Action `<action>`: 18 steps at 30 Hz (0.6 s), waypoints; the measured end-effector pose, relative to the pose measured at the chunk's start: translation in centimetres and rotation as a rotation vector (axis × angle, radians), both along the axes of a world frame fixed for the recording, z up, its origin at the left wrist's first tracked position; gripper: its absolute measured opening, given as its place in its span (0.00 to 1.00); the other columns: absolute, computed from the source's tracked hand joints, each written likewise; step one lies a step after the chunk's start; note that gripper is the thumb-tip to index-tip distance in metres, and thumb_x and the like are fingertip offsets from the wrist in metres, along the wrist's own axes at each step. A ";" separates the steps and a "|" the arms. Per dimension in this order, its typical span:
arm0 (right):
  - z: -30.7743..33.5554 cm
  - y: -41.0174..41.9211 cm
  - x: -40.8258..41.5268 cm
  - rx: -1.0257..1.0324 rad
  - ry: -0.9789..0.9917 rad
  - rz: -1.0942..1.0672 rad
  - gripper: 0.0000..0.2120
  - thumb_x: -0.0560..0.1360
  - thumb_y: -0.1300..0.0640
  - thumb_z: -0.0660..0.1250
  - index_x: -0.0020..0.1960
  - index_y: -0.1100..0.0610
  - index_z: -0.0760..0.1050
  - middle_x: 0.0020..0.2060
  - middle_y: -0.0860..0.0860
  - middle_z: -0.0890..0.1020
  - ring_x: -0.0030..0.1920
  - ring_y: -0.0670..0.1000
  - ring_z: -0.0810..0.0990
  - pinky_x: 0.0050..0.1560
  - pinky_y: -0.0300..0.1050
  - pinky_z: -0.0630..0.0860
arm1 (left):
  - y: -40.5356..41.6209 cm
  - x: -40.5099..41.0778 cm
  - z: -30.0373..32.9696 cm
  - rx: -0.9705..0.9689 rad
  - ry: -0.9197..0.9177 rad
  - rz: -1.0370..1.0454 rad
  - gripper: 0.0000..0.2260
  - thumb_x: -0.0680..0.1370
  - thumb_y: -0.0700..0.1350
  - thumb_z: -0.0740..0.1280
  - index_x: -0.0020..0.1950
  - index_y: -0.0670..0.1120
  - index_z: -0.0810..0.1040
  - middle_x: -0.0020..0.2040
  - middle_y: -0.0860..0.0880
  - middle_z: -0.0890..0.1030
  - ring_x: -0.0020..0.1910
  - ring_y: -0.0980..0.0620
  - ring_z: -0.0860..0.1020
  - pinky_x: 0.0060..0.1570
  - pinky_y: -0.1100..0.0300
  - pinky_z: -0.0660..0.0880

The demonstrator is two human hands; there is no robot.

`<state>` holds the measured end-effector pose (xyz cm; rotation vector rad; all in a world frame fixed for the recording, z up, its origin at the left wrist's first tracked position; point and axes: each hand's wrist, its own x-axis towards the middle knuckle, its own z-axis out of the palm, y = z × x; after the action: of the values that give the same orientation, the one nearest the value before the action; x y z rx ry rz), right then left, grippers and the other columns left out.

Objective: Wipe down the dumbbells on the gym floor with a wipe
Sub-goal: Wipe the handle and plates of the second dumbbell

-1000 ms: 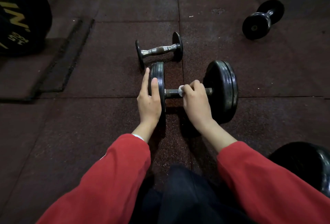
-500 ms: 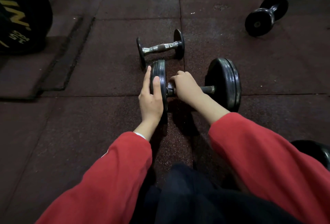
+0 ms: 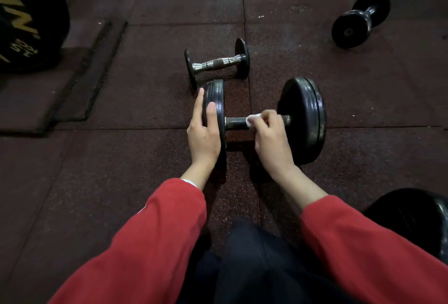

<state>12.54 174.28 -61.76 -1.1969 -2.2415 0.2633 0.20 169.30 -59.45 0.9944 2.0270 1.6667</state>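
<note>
Right hand (image 3: 269,139) hides most of the wipe (image 3: 252,118) and part of the bar. Left of the large dumbbell (image 3: 303,119), a lettered black disc (image 3: 29,20), possibly a plate, is edge-cropped.

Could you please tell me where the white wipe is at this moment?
In the head view, the white wipe is in the right hand, pressed on the large dumbbell's bar, right of centre, between its two black plates.

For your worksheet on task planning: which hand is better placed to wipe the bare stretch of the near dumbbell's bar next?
Right. The right hand already holds the wipe on the bar; the left hand steadies the left plate.
</note>
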 end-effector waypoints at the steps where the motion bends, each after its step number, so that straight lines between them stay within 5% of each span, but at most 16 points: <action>1: 0.5 0.3 -0.5 -0.020 0.016 0.006 0.10 0.69 0.72 0.64 0.47 0.62 0.78 0.43 0.60 0.75 0.42 0.59 0.74 0.47 0.45 0.70 | 0.0 0.0 0.0 -0.001 0.001 0.003 0.23 0.77 0.52 0.54 0.71 0.46 0.67 0.71 0.50 0.70 0.60 0.73 0.62 0.57 0.85 0.55; 5: 1.4 -0.3 -1.5 -0.044 -0.094 0.093 0.13 0.66 0.74 0.63 0.47 0.63 0.77 0.44 0.60 0.75 0.43 0.60 0.74 0.45 0.53 0.76 | -0.1 0.1 -0.1 -0.008 0.010 0.010 0.24 0.77 0.52 0.53 0.71 0.47 0.67 0.71 0.51 0.69 0.62 0.71 0.63 0.58 0.83 0.56; 14: 1.5 0.1 -0.9 -0.066 -0.154 -0.131 0.09 0.71 0.70 0.61 0.48 0.63 0.75 0.46 0.61 0.75 0.45 0.61 0.75 0.49 0.50 0.70 | -0.3 0.1 -0.2 -0.006 0.006 0.014 0.24 0.77 0.53 0.53 0.71 0.48 0.66 0.71 0.51 0.69 0.63 0.70 0.63 0.59 0.83 0.56; 18: 2.8 0.5 -2.2 -0.089 -0.468 -0.186 0.06 0.69 0.64 0.63 0.36 0.56 0.76 0.35 0.53 0.79 0.34 0.52 0.79 0.27 0.41 0.74 | -0.2 0.3 -0.2 -0.006 0.004 0.020 0.24 0.77 0.53 0.53 0.71 0.47 0.66 0.71 0.51 0.69 0.62 0.70 0.63 0.59 0.83 0.56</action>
<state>10.31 174.75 -58.92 -1.6407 -2.5016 0.0062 0.48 169.11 -59.60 0.9796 2.0500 1.6692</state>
